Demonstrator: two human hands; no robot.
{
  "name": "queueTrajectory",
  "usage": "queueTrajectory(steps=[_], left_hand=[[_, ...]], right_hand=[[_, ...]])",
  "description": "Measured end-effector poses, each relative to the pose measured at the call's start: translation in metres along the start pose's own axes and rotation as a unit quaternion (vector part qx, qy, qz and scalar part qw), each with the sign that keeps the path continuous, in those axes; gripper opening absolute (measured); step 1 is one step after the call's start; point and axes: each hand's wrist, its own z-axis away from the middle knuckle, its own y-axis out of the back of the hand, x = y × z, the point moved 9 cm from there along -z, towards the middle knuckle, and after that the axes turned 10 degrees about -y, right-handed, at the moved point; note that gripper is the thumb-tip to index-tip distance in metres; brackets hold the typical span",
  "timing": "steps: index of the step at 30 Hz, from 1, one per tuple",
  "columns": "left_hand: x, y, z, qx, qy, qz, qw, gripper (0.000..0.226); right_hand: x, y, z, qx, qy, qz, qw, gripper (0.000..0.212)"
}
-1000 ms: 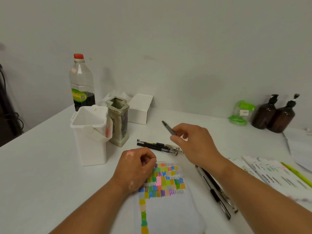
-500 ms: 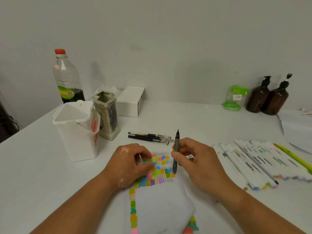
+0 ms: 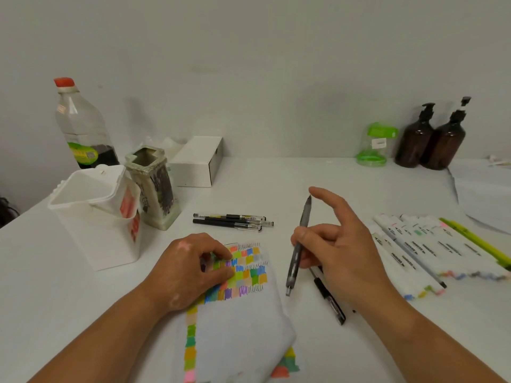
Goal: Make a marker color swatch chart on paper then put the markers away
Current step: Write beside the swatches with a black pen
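Note:
A sheet of paper (image 3: 240, 335) with a grid of coloured swatches lies in front of me on the white table (image 3: 290, 181). My left hand (image 3: 190, 269) rests on the swatches with curled fingers, pressing the paper down. My right hand (image 3: 334, 250) holds a grey pen (image 3: 300, 239) between thumb and middle finger, index finger raised, just right of the paper. A row of white markers (image 3: 425, 244) lies to the right of that hand. A white plastic container (image 3: 96, 214) stands open at the left.
Three black pens (image 3: 232, 221) lie beyond the paper; another black pen (image 3: 329, 297) lies under my right hand. A ceramic holder (image 3: 153, 186), an oil bottle (image 3: 80, 125), a white box (image 3: 197, 160), a green jar (image 3: 376, 145) and two brown pump bottles (image 3: 431, 136) stand near the wall.
My right hand drew the grey pen back from above the black pens to beside the paper, turned it upright and lifted its index finger. My left hand stayed on the swatches.

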Motion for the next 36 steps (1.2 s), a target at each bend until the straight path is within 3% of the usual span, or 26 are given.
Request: queueTrajectory(steps=[3,7,12,15,17,18,22,26,30,36], left_hand=[[0.001,0.002,0.001,-0.003,0.008,-0.005,1.0,0.025],[0.003,0.004,0.001,-0.005,0.012,-0.005,1.0,0.025],[0.019,0.005,0.001,0.024,-0.036,0.02,0.999,0.03],[0.034,-0.014,0.003,-0.052,-0.092,0.001,0.994,0.056],[0.037,-0.025,0.005,-0.098,-0.103,-0.009,0.99,0.07],[0.037,-0.027,0.005,-0.107,-0.104,-0.013,0.989,0.072],[0.036,-0.027,0.005,-0.11,-0.11,-0.02,0.988,0.071],[0.034,-0.029,0.006,-0.113,-0.109,-0.02,0.987,0.07],[0.033,-0.029,0.006,-0.116,-0.106,-0.021,0.987,0.07],[0.032,-0.03,0.006,-0.12,-0.102,-0.017,0.987,0.071]], right_hand=[[-0.002,0.005,-0.001,-0.009,-0.021,-0.078,0.997,0.034],[0.005,-0.002,-0.001,-0.075,-0.079,-0.157,0.982,0.029],[0.016,-0.017,0.003,-0.063,-0.093,-0.108,0.988,0.011],[0.018,-0.029,0.007,-0.074,-0.096,-0.084,0.989,0.021],[0.021,-0.036,0.009,-0.087,-0.1,-0.056,0.99,0.001],[0.024,-0.037,0.008,-0.087,-0.092,-0.02,0.992,0.012],[0.033,-0.047,0.011,-0.079,-0.086,0.105,0.988,0.023],[0.039,-0.052,0.013,-0.074,-0.108,0.113,0.985,0.023],[0.037,-0.046,0.012,-0.057,-0.084,0.195,0.975,0.018],[0.039,-0.047,0.013,-0.062,-0.093,0.198,0.974,0.017]])
